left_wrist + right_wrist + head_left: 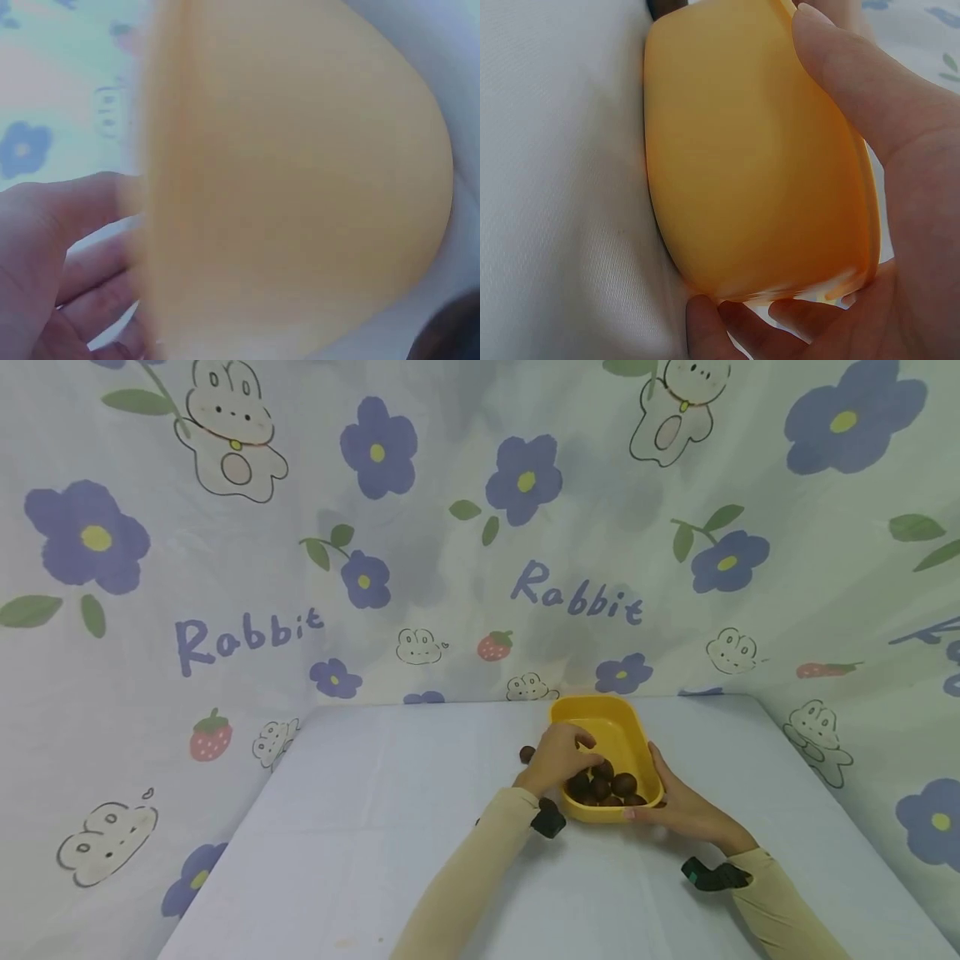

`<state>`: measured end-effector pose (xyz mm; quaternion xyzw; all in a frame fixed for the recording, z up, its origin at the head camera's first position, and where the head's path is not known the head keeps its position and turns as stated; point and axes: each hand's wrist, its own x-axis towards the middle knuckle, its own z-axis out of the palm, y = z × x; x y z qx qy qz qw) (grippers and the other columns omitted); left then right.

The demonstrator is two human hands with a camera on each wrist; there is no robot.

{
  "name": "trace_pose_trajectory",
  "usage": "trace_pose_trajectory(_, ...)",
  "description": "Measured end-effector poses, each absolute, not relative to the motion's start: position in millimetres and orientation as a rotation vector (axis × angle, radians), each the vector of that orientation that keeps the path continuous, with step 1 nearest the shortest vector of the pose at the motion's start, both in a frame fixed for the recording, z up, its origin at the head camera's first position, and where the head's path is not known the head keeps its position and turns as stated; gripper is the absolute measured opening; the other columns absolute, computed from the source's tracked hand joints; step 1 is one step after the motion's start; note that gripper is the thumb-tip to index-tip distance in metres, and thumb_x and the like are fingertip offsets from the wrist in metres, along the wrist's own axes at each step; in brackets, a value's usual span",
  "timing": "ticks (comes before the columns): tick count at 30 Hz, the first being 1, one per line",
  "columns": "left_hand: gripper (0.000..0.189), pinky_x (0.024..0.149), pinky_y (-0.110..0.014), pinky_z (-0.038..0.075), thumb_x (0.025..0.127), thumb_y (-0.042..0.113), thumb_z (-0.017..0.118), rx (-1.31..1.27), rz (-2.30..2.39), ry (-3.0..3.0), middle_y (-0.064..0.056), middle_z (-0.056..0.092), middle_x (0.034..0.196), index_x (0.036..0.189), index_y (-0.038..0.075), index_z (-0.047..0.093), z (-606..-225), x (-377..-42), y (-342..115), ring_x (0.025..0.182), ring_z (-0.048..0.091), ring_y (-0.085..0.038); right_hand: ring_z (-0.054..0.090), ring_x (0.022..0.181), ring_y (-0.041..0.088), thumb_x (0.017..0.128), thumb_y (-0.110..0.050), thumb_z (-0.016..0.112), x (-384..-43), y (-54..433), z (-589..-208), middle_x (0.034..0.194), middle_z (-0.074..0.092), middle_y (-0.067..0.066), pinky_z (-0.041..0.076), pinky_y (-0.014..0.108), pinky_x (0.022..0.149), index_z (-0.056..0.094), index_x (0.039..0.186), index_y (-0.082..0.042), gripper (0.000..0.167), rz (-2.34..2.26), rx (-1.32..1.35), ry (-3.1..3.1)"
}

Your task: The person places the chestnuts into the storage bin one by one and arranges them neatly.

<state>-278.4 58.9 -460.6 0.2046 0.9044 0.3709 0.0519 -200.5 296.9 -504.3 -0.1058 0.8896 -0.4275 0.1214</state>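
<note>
1. A yellow, rounded-rectangular, plastic-looking container (621,731) is standing upright on the white, cloth-covered surface (375,818), near its far edge and right of centre.
2. Several dark brown, smooth, round balls (623,785) are clustering in the container's near end.
3. The right of the two hands, the right hand (686,810), is gripping the container's near right corner, its thumb lying at the rim and its fingers curling around the outer wall.
4. The left hand (561,756) is reaching over the left rim, fingers partly bent above the balls; whether it is holding one cannot be told.
5. A single dark brown, round ball (527,754) is resting outside, left of the container, just beside the left hand.
</note>
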Motion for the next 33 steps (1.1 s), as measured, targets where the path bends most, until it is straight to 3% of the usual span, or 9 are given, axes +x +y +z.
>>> trace_pose_trajectory(11,0.024,0.069,-0.022,0.050,0.090,0.027,0.081,0.583,1.387,2.805,-0.002,0.078,0.095,0.104,0.008,0.080,-437.2,-265.1,-11.4,0.081,0.061,-0.011,0.006,0.155,0.059,0.087,-0.049,0.077,-202.4,298.8,-504.7,0.171,-0.009,0.029,0.018,0.079,0.114,-0.025,0.162,-0.014,0.131,-1.232,-0.289,2.603)
trace_pose_trajectory(21,0.023,0.069,-0.025,0.052,0.087,0.025,0.084,0.454,1.407,2.877,-0.004,0.077,0.092,0.104,0.010,0.080,-442.5,-240.7,-64.5,0.081,0.064,-0.014,0.006,0.155,0.059,0.087,-0.051,0.078,-203.4,298.0,-506.2,0.171,-0.009,0.029,0.018,0.080,0.114,-0.023,0.162,-0.013,0.132,-1.239,-0.270,2.597)
trace_pose_trajectory(33,0.037,0.066,-0.024,0.048,0.085,0.025,0.084,0.406,1.152,2.963,-0.011,0.076,0.097,0.110,-0.001,0.076,-464.6,-202.2,-95.4,0.085,0.064,-0.020,0.006,0.155,0.059,0.087,-0.048,0.078,-205.1,300.1,-509.6,0.172,-0.009,0.028,0.017,0.079,0.115,-0.024,0.162,-0.012,0.131,-1.280,-0.306,2.585)
